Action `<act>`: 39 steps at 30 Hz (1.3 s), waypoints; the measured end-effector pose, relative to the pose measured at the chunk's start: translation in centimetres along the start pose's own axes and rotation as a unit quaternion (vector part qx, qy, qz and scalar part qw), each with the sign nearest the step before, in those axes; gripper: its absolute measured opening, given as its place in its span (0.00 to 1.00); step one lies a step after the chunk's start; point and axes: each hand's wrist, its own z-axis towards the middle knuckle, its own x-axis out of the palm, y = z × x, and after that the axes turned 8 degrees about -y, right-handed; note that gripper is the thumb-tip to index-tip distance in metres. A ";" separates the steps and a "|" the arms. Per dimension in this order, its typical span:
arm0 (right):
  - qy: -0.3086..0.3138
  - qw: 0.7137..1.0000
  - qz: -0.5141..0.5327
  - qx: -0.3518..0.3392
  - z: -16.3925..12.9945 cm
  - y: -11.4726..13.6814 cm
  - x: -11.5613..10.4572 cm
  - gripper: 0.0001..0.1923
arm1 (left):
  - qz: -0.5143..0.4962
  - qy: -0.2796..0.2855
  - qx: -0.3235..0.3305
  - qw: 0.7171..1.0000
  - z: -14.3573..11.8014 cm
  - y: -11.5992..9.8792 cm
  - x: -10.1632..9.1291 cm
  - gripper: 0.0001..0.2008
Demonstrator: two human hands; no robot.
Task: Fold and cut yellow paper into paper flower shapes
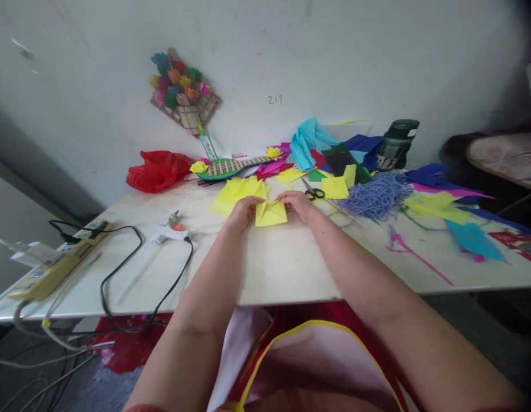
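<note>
"Where's the yellow paper (271, 216)?"
"On the counter (286, 269), person's twelve o'clock. Left hand (247, 210): grip pinched on its ten o'clock corner. Right hand (298, 206): same, two o'clock."
"Tips?"
"Probably creasing. Line up edges first, press lightly outward, no tugging; looks thin."
"Unclear?"
"Some fingertips hidden by paper and knuckles. Can't count layers."

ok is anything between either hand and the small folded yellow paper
Nothing visible is: the left hand and right hand both hold the small folded yellow paper directly, near its upper corners. The larger crinkled yellow sheet and the black-handled metal scissors lie beyond the hands, not in between.
</note>
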 end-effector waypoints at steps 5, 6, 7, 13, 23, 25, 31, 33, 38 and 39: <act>-0.005 1.000 -0.007 -0.024 0.0 -0.2 0.1 0.09 | 0.014 0.019 0.032 0.999 -0.1 0.3 -0.1 0.07; -0.013 0.999 -0.017 -0.032 0.1 -0.3 0.1 0.09 | 0.018 0.028 0.040 0.999 -0.1 0.3 -0.1 0.08; -0.021 0.999 -0.025 -0.039 0.2 -0.4 0.1 0.08 | 0.021 0.035 0.041 0.998 -0.2 0.4 -0.1 0.10; -0.039 0.997 -0.038 -0.059 0.4 -0.6 0.3 0.10 | 0.044 0.028 0.049 0.997 -0.1 0.5 -0.3 0.23; -0.055 0.995 -0.036 -0.078 0.6 -0.7 0.5 0.18 | 0.049 0.009 0.066 0.997 0.6 0.9 -0.4 0.24; -0.061 0.994 -0.041 -0.082 0.6 -0.7 0.6 0.18 | 0.038 0.014 0.055 0.998 0.5 0.9 -0.2 0.25; -0.067 0.994 -0.042 -0.073 0.3 -0.3 0.9 0.18 | 0.032 0.010 0.046 0.998 0.3 0.7 0.1 0.25; -0.064 0.994 -0.036 -0.075 0.2 -0.3 1.0 0.16 | 0.032 0.003 0.053 0.998 0.4 0.8 0.1 0.25; -0.062 0.997 0.009 -0.049 0.3 -0.2 0.7 0.15 | 0.052 -0.010 0.065 0.996 0.7 0.9 -0.1 0.25; -0.063 0.997 0.017 -0.036 0.3 -0.2 0.7 0.15 | 0.055 -0.012 0.067 0.996 0.8 0.9 -0.2 0.26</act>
